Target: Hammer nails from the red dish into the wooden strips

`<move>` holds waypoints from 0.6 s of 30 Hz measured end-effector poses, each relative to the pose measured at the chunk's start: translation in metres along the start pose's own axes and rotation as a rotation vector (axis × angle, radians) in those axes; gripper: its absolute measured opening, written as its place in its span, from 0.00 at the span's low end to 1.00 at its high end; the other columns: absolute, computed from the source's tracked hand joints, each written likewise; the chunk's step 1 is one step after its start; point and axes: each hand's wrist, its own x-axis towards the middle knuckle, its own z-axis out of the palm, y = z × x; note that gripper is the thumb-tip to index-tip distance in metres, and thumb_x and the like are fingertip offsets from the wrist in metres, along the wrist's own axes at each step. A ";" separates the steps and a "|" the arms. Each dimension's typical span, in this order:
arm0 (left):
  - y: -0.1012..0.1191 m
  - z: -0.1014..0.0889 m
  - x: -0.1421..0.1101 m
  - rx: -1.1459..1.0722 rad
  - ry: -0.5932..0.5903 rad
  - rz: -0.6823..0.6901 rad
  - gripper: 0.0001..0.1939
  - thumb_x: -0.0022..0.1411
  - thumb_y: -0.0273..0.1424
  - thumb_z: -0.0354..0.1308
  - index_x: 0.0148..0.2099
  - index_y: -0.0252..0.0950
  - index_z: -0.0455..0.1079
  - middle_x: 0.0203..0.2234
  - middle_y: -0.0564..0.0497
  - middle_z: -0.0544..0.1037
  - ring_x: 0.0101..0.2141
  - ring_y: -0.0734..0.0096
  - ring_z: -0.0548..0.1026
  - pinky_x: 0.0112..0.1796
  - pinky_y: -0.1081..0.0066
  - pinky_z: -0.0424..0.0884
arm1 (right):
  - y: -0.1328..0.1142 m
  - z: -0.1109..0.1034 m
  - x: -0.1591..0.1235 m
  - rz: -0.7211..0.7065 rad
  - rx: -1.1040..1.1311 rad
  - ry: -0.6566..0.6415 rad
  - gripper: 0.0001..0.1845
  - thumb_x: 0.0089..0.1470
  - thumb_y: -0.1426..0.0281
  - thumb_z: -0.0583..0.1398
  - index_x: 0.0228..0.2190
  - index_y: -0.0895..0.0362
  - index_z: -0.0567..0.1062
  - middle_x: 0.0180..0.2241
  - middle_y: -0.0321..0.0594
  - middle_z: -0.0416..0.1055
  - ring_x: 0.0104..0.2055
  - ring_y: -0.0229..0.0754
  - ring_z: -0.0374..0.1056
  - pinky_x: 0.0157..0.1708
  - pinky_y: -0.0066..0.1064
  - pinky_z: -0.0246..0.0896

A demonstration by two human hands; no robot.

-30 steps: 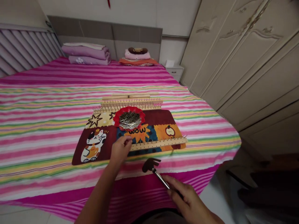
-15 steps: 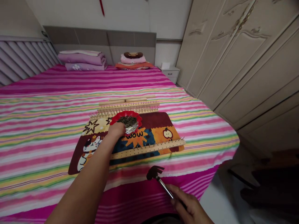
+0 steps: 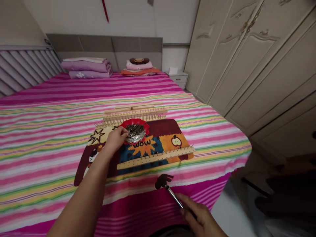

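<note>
My right hand (image 3: 199,212) is wrapped round the handle of a claw hammer (image 3: 163,182), its dark head held over the near side of the bed. My left hand (image 3: 116,138) is at the left rim of a red scalloped bowl (image 3: 147,129), thumb and fingers pinched together; what is between them is too small to make out. Inside the bowl lies a heap of metal nails (image 3: 135,132). Nearer to me, a wooden strip (image 3: 153,158) with rows of holes rests on a patterned mat (image 3: 168,126). Nails stand in it along its far edge and right part.
Behind the bowl lie several wooden strips (image 3: 134,114) bristling with upright nails. Striped bedding (image 3: 209,131) covers the bed. Folded quilts (image 3: 86,68) and a pink stack (image 3: 139,66) sit by the headboard (image 3: 96,42). A wardrobe (image 3: 237,65) stands at the right.
My left hand went from the wooden strip to the nails in the bowl, then drew back left to its rim. My right hand keeps the hammer nearly still. The view tilted up slightly.
</note>
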 end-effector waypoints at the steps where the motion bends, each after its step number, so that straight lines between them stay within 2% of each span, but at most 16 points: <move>1: -0.004 -0.001 -0.010 -0.160 0.031 -0.018 0.09 0.48 0.34 0.56 0.33 0.36 0.71 0.25 0.51 0.75 0.28 0.70 0.72 0.32 0.71 0.66 | -0.001 0.000 0.000 -0.011 -0.004 0.005 0.22 0.59 0.65 0.50 0.54 0.55 0.67 0.36 0.41 0.75 0.34 0.41 0.70 0.36 0.28 0.66; 4: -0.015 0.003 -0.045 -0.550 -0.009 -0.115 0.16 0.42 0.40 0.61 0.32 0.35 0.71 0.22 0.53 0.74 0.25 0.72 0.71 0.29 0.73 0.66 | -0.004 0.002 0.001 -0.009 -0.015 0.017 0.23 0.59 0.65 0.50 0.53 0.57 0.68 0.33 0.41 0.75 0.30 0.40 0.69 0.31 0.27 0.66; 8: -0.018 0.023 -0.085 -0.773 -0.079 -0.301 0.20 0.33 0.42 0.66 0.27 0.35 0.69 0.20 0.54 0.74 0.23 0.74 0.70 0.27 0.72 0.68 | -0.007 0.004 0.001 -0.031 -0.040 0.021 0.22 0.58 0.67 0.50 0.53 0.57 0.67 0.29 0.38 0.73 0.26 0.38 0.67 0.28 0.27 0.64; 13: -0.013 0.044 -0.100 -0.835 -0.033 -0.341 0.20 0.33 0.43 0.66 0.27 0.35 0.69 0.19 0.55 0.73 0.21 0.76 0.68 0.25 0.74 0.66 | -0.011 0.004 0.000 -0.039 -0.063 0.008 0.22 0.58 0.69 0.49 0.53 0.58 0.68 0.30 0.39 0.74 0.26 0.38 0.67 0.28 0.27 0.64; 18: -0.010 0.050 -0.101 -0.779 -0.037 -0.372 0.18 0.34 0.41 0.65 0.27 0.34 0.70 0.17 0.55 0.73 0.17 0.79 0.65 0.20 0.75 0.63 | -0.012 0.003 0.000 -0.028 -0.059 0.012 0.22 0.58 0.68 0.49 0.52 0.58 0.68 0.33 0.40 0.76 0.29 0.40 0.70 0.30 0.28 0.65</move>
